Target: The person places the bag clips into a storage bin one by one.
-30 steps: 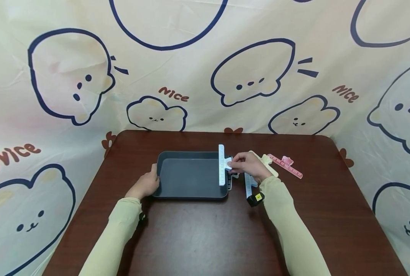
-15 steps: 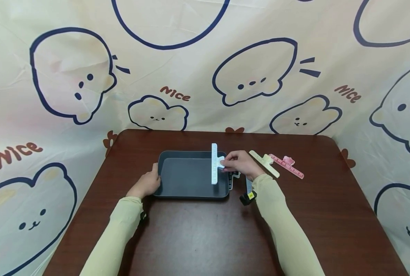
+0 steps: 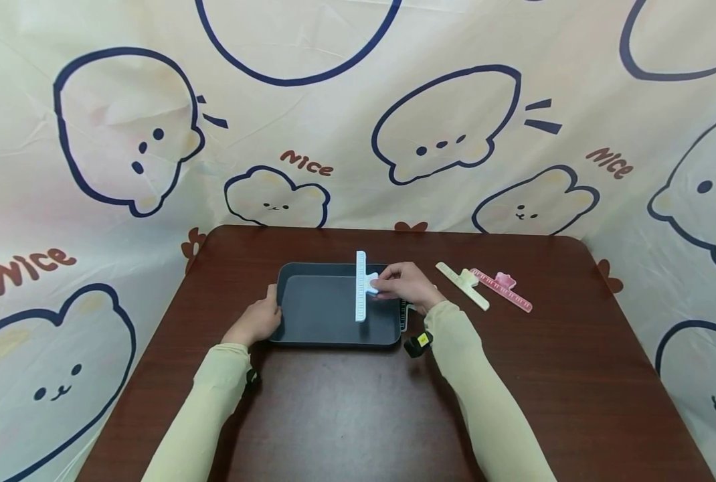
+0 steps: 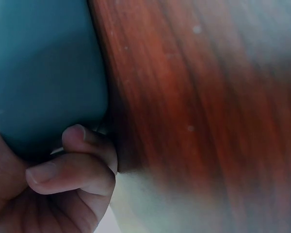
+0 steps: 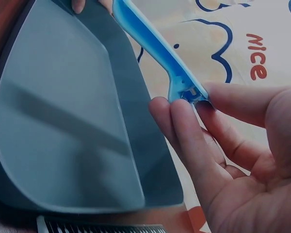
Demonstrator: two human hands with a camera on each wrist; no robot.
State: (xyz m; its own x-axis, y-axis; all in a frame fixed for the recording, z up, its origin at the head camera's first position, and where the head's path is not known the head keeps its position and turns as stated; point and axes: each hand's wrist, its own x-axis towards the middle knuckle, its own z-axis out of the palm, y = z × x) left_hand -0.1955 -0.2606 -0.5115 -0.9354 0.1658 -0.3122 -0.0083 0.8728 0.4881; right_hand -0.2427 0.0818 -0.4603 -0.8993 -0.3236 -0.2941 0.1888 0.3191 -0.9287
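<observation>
My right hand [image 3: 407, 284] pinches the handle of a light blue ruler clip [image 3: 361, 286] between thumb and fingers. The long bar of that clip overlaps the right half of a dark grey rectangular tray [image 3: 316, 304] in the head view. From close by, the right wrist view shows the clip [image 5: 150, 36] raised over the tray [image 5: 63, 116], its shadow falling on the tray floor. At the tray's left end, my left hand [image 3: 255, 318] grips the rim; its curled fingers [image 4: 70, 172] appear against the tray's underside corner [image 4: 53, 82] in the left wrist view.
Right of the tray lie a cream clip [image 3: 463, 284] and a pink ruler clip [image 3: 502, 289]. A black ruler clip [image 3: 403, 316] sits against the tray's right edge, partly covered by my right wrist. The brown table [image 3: 346, 408] meets a patterned curtain [image 3: 358, 134] behind.
My right hand has carried the light blue clip leftward, from the tray's right edge further over its inside. Another blue clip on the table is now behind the right forearm. The left hand stays put.
</observation>
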